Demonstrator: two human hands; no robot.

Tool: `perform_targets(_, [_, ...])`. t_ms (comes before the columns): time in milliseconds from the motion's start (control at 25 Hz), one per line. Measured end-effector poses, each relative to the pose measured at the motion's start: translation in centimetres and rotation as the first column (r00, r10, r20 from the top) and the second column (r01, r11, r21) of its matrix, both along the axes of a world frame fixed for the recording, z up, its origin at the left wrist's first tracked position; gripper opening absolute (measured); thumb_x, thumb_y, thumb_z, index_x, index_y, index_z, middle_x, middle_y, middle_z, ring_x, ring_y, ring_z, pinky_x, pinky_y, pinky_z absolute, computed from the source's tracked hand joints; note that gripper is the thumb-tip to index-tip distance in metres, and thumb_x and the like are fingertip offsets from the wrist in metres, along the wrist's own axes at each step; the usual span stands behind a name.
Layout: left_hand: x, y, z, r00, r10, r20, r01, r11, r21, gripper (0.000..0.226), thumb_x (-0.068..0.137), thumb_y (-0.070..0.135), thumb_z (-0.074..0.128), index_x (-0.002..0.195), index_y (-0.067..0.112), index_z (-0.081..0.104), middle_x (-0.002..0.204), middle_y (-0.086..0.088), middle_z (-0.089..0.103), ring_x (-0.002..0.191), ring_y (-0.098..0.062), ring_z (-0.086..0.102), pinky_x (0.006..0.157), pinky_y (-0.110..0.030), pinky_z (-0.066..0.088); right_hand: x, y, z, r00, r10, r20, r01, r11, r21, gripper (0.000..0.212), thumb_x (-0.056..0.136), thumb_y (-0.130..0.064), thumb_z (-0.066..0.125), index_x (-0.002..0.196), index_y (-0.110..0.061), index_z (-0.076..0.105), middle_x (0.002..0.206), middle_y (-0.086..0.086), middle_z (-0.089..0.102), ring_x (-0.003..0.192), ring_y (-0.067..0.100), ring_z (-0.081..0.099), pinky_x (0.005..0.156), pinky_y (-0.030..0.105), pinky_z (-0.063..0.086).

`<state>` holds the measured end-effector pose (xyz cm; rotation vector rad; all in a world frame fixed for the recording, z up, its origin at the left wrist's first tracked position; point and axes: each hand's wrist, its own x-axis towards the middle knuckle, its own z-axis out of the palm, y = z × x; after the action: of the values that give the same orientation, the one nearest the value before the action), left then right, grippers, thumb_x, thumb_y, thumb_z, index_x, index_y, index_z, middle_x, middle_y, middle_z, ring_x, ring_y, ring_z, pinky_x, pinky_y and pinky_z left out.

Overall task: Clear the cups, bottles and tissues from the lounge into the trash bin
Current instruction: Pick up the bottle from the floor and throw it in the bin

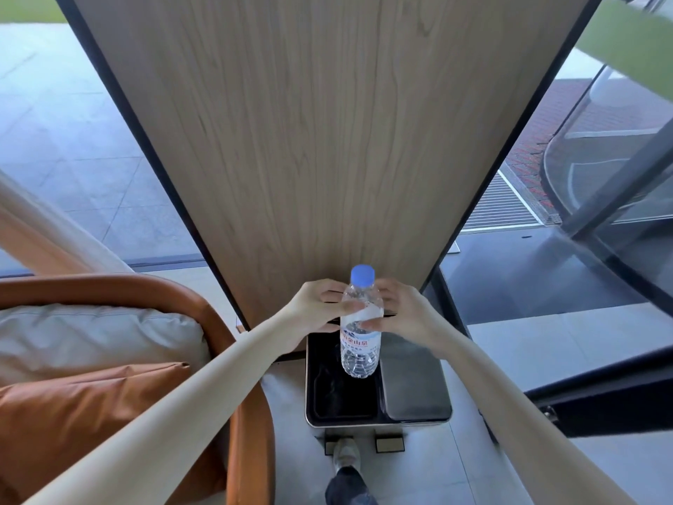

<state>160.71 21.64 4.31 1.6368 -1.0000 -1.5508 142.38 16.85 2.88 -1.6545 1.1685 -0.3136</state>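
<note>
A clear plastic bottle (360, 322) with a blue cap (362, 275) and a white label is held upright in the middle of the scene, above the open left compartment of a trash bin (310, 395). It is gripped by both hands. The left hand (317, 308) is curled round its upper part from the left, with the thumb laid across the near side. The right hand (400, 311) is closed on it from the right, the thumb pressed on the label and the fingers wrapped behind.

The open compartment is lined in black, and the compartment to its right is covered by a closed grey lid (415, 384). Two pedals are seen at the near foot of the bin. A light shoe (346, 455) is set on the left pedal, while the right pedal (389, 444) is left free.

A tall wooden panel (309, 140) with dark edges is seen just beyond the bin. At the left, an orange armchair (204, 315) is seen, with a grey cushion (98, 337) and an orange cushion (91, 413) lying on it. The grey tiled floor (546, 340) is seen to the right.
</note>
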Motion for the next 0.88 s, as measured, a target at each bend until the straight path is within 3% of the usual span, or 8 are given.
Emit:
perform_targets(160, [0.2,-0.7,-1.2,1.0,0.005,0.009,-0.005,1.0,0.02,0.032,0.08,0.024,0.078,0.11,0.018,0.068,0.114,0.0,0.071,0.105,-0.013,0.067,0.088,-0.032,0.057,0.3,-0.5,-0.6,1.0,-0.026,-0.012,0.027,1.0,0.01,0.055,0.071,-0.021,0.08,0.122,-0.027,0.06,0.117,-0.014,0.068,0.115,0.006,0.061,0.102,0.039,0.048])
perform_targets(360, [0.3,-1.6,-1.7,0.998,-0.006,0.064,0.005,1.0,0.023,0.049,0.077,0.03,0.08,0.122,0.019,0.064,0.124,0.003,0.063,0.112,-0.011,0.063,0.091,-0.032,0.056,0.4,-1.0,-0.6,0.995,-0.097,-0.037,0.097,0.995,-0.009,0.077,0.075,-0.027,0.081,0.143,-0.024,0.044,0.139,-0.005,0.052,0.128,0.011,0.051,0.107,0.03,0.041])
perform_targets(880, [1.7,-0.6,-0.2,1.0,0.025,0.009,-0.025,1.0,-0.003,0.042,0.082,0.037,0.074,0.118,0.015,0.067,0.121,0.002,0.068,0.119,-0.011,0.058,0.096,-0.038,0.055,0.9,-0.3,1.5,0.993,-0.117,0.02,0.117,0.993,-0.015,0.067,0.082,-0.024,0.075,0.142,-0.023,0.046,0.142,-0.001,0.051,0.127,0.011,0.051,0.097,0.025,0.043])
